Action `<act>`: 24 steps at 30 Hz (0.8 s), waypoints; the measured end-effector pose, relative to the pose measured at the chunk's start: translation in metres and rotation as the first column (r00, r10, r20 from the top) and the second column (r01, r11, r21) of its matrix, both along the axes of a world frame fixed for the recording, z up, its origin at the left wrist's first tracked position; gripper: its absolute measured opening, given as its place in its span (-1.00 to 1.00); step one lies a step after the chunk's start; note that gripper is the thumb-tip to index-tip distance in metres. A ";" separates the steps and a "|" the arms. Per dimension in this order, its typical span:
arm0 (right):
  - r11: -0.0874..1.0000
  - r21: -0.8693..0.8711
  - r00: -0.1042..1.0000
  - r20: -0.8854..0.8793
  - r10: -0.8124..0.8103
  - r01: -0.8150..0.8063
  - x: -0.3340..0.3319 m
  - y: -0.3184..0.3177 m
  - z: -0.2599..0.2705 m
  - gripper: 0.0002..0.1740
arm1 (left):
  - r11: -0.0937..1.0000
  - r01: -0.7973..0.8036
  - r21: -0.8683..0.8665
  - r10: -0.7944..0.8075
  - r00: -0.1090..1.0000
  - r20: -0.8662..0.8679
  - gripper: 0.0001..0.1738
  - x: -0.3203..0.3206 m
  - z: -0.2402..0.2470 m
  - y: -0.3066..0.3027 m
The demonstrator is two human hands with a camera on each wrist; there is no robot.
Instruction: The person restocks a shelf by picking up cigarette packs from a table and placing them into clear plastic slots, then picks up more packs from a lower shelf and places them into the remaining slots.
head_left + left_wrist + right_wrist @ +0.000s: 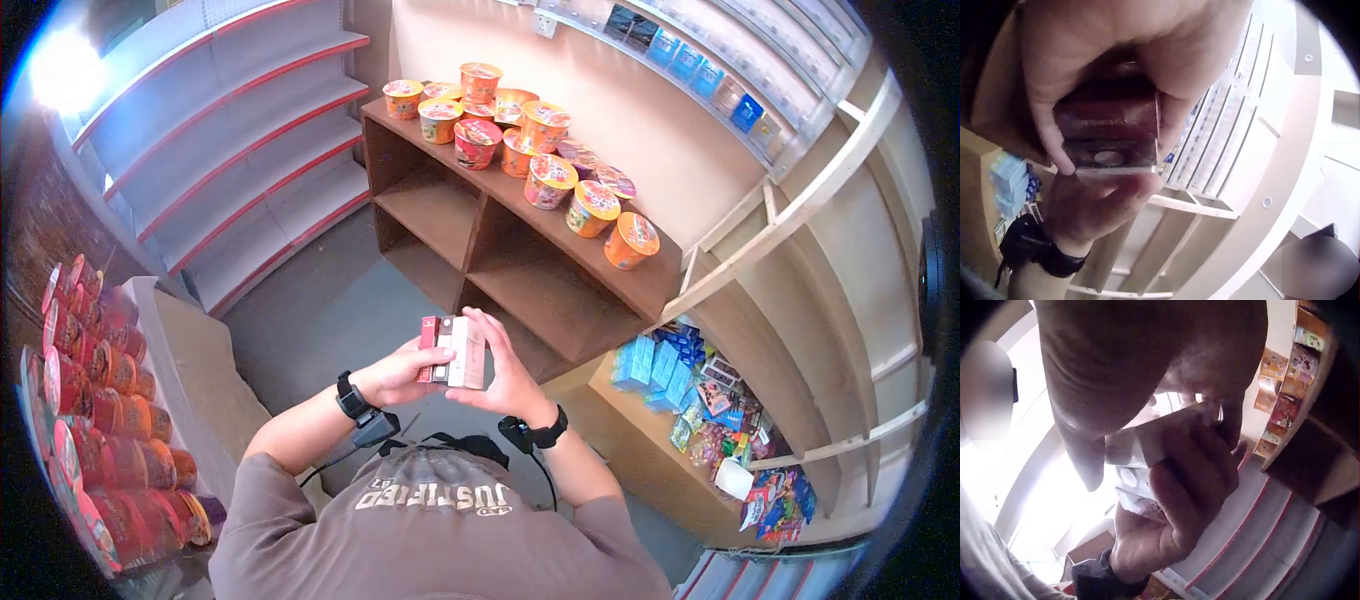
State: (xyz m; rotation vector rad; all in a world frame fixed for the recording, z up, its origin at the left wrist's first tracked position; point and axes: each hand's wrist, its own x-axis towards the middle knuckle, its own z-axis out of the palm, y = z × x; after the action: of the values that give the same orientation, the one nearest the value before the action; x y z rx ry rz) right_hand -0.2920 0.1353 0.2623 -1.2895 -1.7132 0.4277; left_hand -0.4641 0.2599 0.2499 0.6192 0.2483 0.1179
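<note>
A row of cigarette packs is held in front of the chest in the head view: a red pack (429,347), a dark one with a white round mark, and a pale pink pack (467,352) on the right. My left hand (405,368) grips them from the left, its thumb across their face. The right hand (512,380) holds the pink pack's end, fingers along its far edge and thumb at the near edge. Seen from the left wrist, the red pack (1107,119) lies within the curled left hand (1147,31); the right hand (1100,206) is below.
Cup noodles (550,180) stand on a brown shelf unit (430,215) ahead. Grey shelves with red edges (250,150) are at the left, more noodle cups (110,400) near left. At right are a wall rack with blue packs (685,62) and a counter with blue packets (655,375).
</note>
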 end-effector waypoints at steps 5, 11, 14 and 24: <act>0.996 -0.083 0.999 -0.014 -0.030 0.028 0.012 0.021 -0.001 0.31 | 0.999 -0.005 -0.049 0.001 0.998 -0.066 -0.43 0.007 -0.018 0.019; 0.975 -0.222 0.995 -0.092 -0.039 0.018 0.047 0.057 -0.022 0.25 | 0.994 -0.023 -0.110 0.005 0.986 -0.165 -0.47 0.035 -0.034 0.048; 0.973 -0.231 0.984 -0.173 -0.046 0.005 0.075 0.083 -0.030 0.26 | 0.992 -0.027 -0.121 0.004 0.983 -0.183 -0.47 0.060 -0.031 0.070; 0.941 -0.051 0.910 -0.239 -0.338 0.336 0.242 0.155 0.005 0.24 | 0.999 -0.048 -0.011 0.046 0.988 -0.147 -0.39 0.169 -0.020 0.143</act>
State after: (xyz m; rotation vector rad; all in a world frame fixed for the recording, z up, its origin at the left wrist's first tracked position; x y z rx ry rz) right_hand -0.0503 0.2908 0.2674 -1.4417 -1.2539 0.3724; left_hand -0.2950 0.4028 0.2304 0.6080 0.4064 0.1161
